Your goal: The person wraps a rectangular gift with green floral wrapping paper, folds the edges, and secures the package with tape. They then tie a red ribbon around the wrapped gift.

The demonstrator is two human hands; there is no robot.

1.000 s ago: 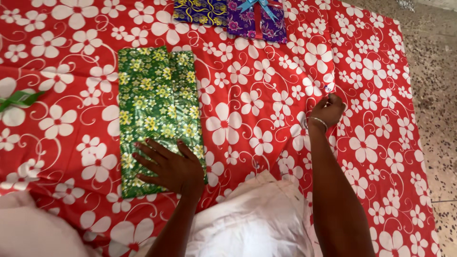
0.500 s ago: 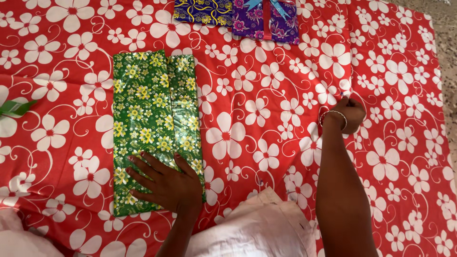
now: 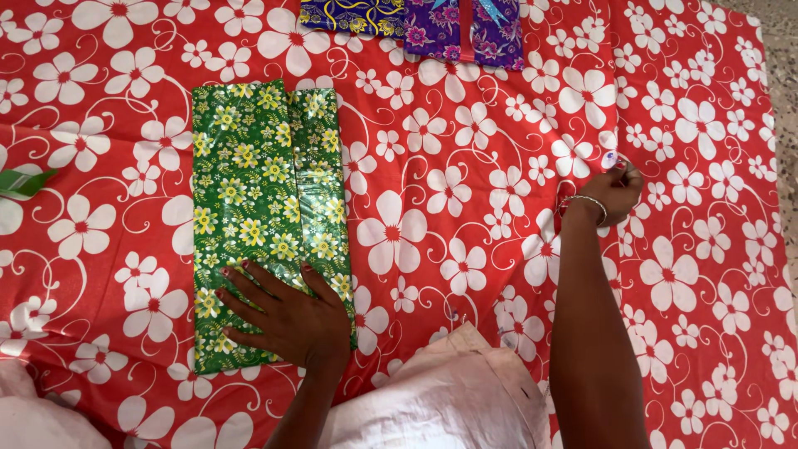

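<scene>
A flat parcel wrapped in glossy green paper with yellow flowers (image 3: 262, 191) lies on a red cloth with white flowers (image 3: 432, 241). My left hand (image 3: 287, 316) rests flat on the parcel's near end, fingers spread, pressing it down. My right hand (image 3: 611, 187), wearing a thin bracelet, reaches out to the right over the cloth. Its fingertips are pinched on a small pale round object (image 3: 611, 157), too small to identify.
Two more wrapped parcels lie at the far edge: a dark blue patterned one (image 3: 353, 12) and a purple one with a ribbon (image 3: 470, 29). A green leaf-like strip (image 3: 21, 181) sits at the left edge. Pale pink fabric (image 3: 440, 399) covers my lap. Bare floor shows at the right.
My right hand has shifted a little to the right across the cloth, its fingers closing on the small pale object. My left hand has stayed on the green parcel.
</scene>
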